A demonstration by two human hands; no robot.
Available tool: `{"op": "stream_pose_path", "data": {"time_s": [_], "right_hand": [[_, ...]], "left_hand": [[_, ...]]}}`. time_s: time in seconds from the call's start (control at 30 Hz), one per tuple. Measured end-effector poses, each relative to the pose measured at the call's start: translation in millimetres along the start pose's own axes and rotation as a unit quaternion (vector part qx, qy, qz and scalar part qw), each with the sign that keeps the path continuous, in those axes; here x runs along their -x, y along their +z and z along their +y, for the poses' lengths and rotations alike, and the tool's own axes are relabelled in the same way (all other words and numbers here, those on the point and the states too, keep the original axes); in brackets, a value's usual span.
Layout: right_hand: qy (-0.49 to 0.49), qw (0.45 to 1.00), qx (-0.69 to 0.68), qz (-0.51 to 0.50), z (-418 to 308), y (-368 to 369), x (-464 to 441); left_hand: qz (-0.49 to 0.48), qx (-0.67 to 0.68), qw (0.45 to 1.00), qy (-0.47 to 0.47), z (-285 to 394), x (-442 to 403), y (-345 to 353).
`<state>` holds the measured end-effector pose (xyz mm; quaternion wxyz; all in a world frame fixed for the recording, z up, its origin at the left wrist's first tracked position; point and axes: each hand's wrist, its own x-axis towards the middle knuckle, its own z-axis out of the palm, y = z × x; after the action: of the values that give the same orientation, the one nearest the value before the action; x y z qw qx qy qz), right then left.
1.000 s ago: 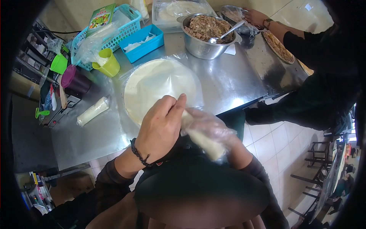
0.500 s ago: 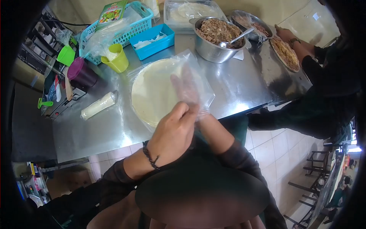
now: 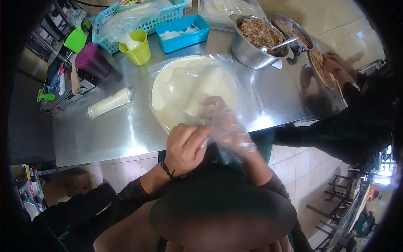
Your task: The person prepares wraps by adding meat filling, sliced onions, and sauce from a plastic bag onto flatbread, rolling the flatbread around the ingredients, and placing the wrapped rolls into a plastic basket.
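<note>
My right hand (image 3: pixel 230 131) wears a clear plastic glove, its cuff round the wrist. Its fingers reach out loosely over the near edge of the flatbreads, somewhat blurred. My bare left hand (image 3: pixel 184 145), with a dark bracelet at the wrist, is closed beside it and pinches thin clear plastic that looks like part of the glove. Beyond both hands lies a round of pale flatbreads (image 3: pixel 172 90) on the metal table, under a clear plastic sheet. To its left is a rolled, plastic-wrapped pale bundle (image 3: pixel 110 103).
Behind stand a yellow-green cup (image 3: pixel 138 49), a blue tray (image 3: pixel 184 40), a turquoise basket (image 3: pixel 161 21) and a purple container (image 3: pixel 93 61). A steel pot (image 3: pixel 252 56) of brown filling holds a ladle. At right, a co-worker's hands (image 3: pixel 333 63) touch a filling-covered flatbread (image 3: pixel 321 69).
My gloved right hand has turned and come down toward me, its fingers now lower and less upright. My left hand stays beside it, pinching plastic. The view has shifted slightly.
</note>
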<state>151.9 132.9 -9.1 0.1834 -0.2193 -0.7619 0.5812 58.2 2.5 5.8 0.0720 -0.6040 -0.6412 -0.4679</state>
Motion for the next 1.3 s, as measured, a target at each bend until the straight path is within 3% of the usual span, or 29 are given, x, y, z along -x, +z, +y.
{"op": "stream_pose_path", "data": {"time_s": [0.1, 0.2, 0.23, 0.3, 0.33, 0.37, 0.4, 0.47, 0.5, 0.57, 0.63, 0.73, 0.77, 0.83, 0.9, 0.93, 1.03, 1.13, 1.23, 1.27, 1.3], "right_hand": [[-0.007, 0.999, -0.033, -0.005, 7, 18, -19], [-0.064, 0.946, -0.316, 0.009, 9, 38, -42], [-0.064, 0.945, -0.321, 0.006, 6, 45, -49], [-0.011, 0.995, 0.012, 0.096, -2, 58, -61], [-0.014, 0.996, 0.007, 0.091, -4, 54, -58], [-0.097, 0.989, 0.092, 0.065, -4, 38, -49], [-0.178, 0.967, 0.176, 0.037, -5, 23, -42], [-0.197, 0.874, 0.436, 0.090, -23, -3, -29], [-0.197, 0.875, 0.435, 0.084, -17, -8, -31], [-0.228, 0.908, 0.323, 0.137, -4, -13, -37], [-0.215, 0.905, 0.348, 0.115, -6, -15, -32], [-0.166, 0.918, 0.334, 0.138, 5, -15, -29], [-0.130, 0.941, 0.263, 0.169, 6, -14, -30], [-0.089, 0.957, 0.190, 0.202, -3, -13, -31], [0.035, 0.956, 0.267, 0.117, -22, -19, -41], [0.035, 0.956, 0.267, 0.118, -18, -21, -46], [-0.009, 0.978, 0.176, 0.112, 19, -28, -54], [0.077, 0.990, -0.063, 0.099, 27, -26, -50], [0.154, 0.975, 0.152, 0.054, -20, -25, -51], [0.156, 0.976, -0.088, 0.126, -29, -18, -50], [0.147, 0.916, -0.322, 0.189, -34, -14, -50]], "left_hand": [[0.010, -0.003, 0.997, 0.083, 0, -5, 0], [0.010, -0.040, 0.995, 0.096, -1, -5, -11], [0.008, -0.046, 0.994, 0.094, -2, -5, -12], [0.014, -0.067, 0.993, 0.093, -5, -3, -13], [0.014, -0.074, 0.993, 0.091, -6, 1, -15], [-0.003, -0.062, 0.994, 0.091, -6, 4, -16], [-0.018, -0.048, 0.995, 0.088, -8, 5, -18], [-0.020, -0.038, 0.996, 0.080, -10, 5, -17], [-0.030, -0.021, 0.997, 0.075, -10, 7, -16], [-0.026, -0.012, 0.996, 0.085, -9, 8, -10], [-0.043, -0.016, 0.996, 0.075, -7, 3, -8], [-0.048, 0.048, 0.997, 0.029, -5, -2, -22], [-0.046, 0.051, 0.997, 0.032, -11, -2, -23], [0.054, 0.095, 0.981, -0.159, -26, -3, -24], [0.048, 0.033, 0.985, -0.161, -41, -19, -23], [0.046, -0.032, 0.985, -0.160, -46, -25, -23], [0.015, -0.071, 0.987, -0.144, -50, -21, -21], [0.024, -0.017, 0.979, -0.202, -51, -17, -19], [0.033, 0.000, 0.976, -0.214, -53, -17, -16], [0.033, 0.002, 0.976, -0.215, -53, -17, -14], [0.033, -0.014, 0.979, -0.203, -54, -17, -13]]}}
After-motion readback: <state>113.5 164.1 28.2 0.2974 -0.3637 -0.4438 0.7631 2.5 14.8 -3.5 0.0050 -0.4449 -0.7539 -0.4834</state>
